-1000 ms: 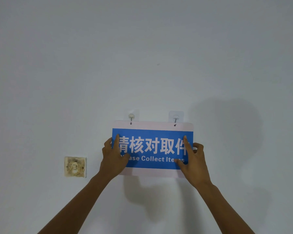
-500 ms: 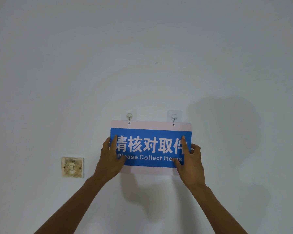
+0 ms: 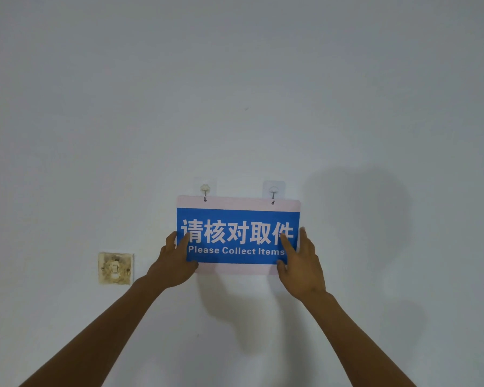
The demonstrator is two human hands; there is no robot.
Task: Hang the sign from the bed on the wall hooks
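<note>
A rectangular sign (image 3: pixel 236 219) with a blue panel, white characters and the words "Please Collect Items" lies flat against the white wall. Its pale top edge meets two adhesive wall hooks, the left hook (image 3: pixel 205 189) and the right hook (image 3: pixel 273 191), whose metal tips pass through the sign's two top holes. My left hand (image 3: pixel 175 261) grips the sign's lower left edge, thumb on the front. My right hand (image 3: pixel 301 262) holds the lower right edge, index finger laid on the blue panel.
A stained, yellowed wall socket plate (image 3: pixel 115 268) sits on the wall left of the sign, at the height of my left hand. Shadows of my arms and head fall on the wall below and right of the sign.
Both hands have slid outward toward the sign's side edges, uncovering the whole English line. The sign stays on the two hooks.
</note>
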